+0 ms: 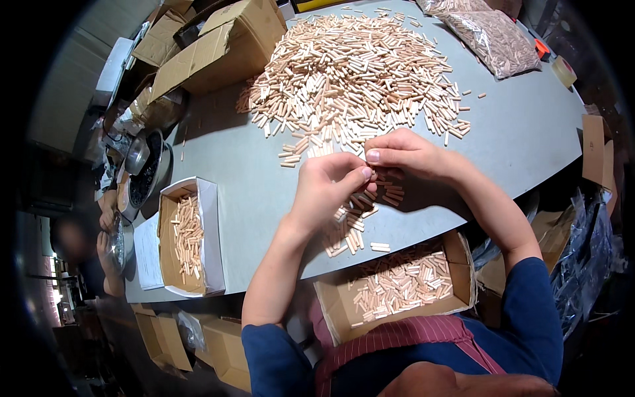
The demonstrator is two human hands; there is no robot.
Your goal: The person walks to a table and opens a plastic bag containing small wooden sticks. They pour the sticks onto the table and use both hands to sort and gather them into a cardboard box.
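My left hand point(325, 187) and my right hand point(411, 156) meet above the grey table point(264, 178), thumbs and fingers pinched close together. Something small sits between the fingertips, mostly hidden by them; I cannot make out what it is. Beyond the hands spreads a large heap of short wooden dowels point(360, 73). A smaller scatter of dowels point(345, 233) lies beneath and in front of the hands, toward the near table edge. Below that edge, close to my body, an open cardboard box point(465, 264) holds many more dowels.
A white-sided box point(211, 231) of dowels stands at the left beside a paper sheet point(148, 255). Large cartons point(228, 56) stand at the far left. Bagged dowels point(493, 43) and a tape roll point(563, 71) lie at the far right. Another person's hands point(106, 231) are at the left.
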